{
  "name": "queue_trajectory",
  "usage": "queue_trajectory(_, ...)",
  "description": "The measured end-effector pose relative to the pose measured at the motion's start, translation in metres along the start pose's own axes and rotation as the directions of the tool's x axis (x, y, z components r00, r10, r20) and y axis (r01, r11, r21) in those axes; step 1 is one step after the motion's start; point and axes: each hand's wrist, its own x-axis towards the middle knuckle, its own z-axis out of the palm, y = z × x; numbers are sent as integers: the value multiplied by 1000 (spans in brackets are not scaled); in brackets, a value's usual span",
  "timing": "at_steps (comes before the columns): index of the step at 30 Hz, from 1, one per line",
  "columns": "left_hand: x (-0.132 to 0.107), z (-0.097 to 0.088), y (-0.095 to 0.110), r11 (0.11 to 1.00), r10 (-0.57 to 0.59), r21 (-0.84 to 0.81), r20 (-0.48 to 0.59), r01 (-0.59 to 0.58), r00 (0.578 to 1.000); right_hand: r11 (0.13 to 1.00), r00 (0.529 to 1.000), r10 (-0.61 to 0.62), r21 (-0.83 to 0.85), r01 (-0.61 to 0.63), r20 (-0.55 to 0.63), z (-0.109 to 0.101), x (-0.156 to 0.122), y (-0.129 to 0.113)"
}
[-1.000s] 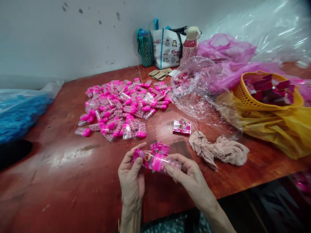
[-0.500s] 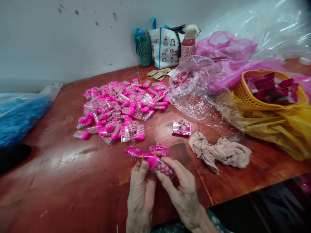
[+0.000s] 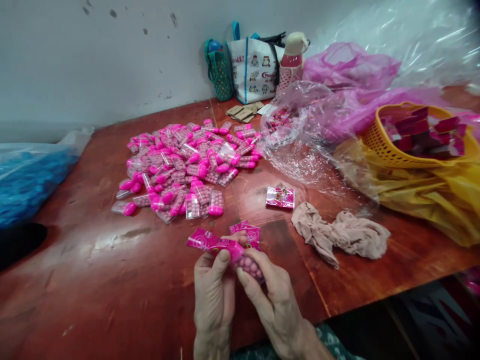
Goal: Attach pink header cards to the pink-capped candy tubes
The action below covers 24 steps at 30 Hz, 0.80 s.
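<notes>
Bottle (image 3: pixel 250 266) and wrapper (image 3: pixel 204 240) meet between the two hands, low over the near part of the table (image 3: pixel 93 280), and from my remote seat I'd judge this one only partway done. The right hand (image 3: pixel 275 295) is clamped on the bottle's clear body, pink beads showing; the left hand (image 3: pixel 214 295) pinches the wrapper under its thumb, where it runs up to the bottle's pink end. I can't tell whether the wrapper goes around that end or just lies against it (the fingers hide the join from me), but much of its length sticks out flat past the left thumb, so I take this bottle to be unfinished. Just behind the hands lie loose wrappers (image 3: pixel 253 236), with a pack (image 3: pixel 280 197) in similar colours beyond, to the right. Farther back, the pile (image 3: pixel 180 167) shows filled, capped bottles, none visibly wrapped, so by my reckoning much remains.
</notes>
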Motion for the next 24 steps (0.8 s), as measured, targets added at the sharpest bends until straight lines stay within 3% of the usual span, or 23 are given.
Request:
queue_trajectory(4, -1, 2, -3, 997, -78, -8, -33, 78, 996, 998, 998, -32, -53, 28, -61, 5, -2, 5)
queue_trajectory(10, -1, 0, 6, 988, -89, 124, 2, 88, 996, 962, 972, 225, 143, -233, 74, -5, 3, 0)
queue_trajectory(13, -2, -3, 11, 988, -98, 123, 41, 92, 994, 929, 957, 259, 239, -283, 129, -5, 3, -1)
queue_trajectory(20, 1, -7, 13, 990, -83, 120, 59, 75, 995, 953, 962, 197, 195, -233, 187, -5, 7, -6)
queue_trajectory(24, 3, -4, 7, 987, -89, 142, 88, 76, 992, 978, 980, 148, 127, -166, 135, -7, 7, -6)
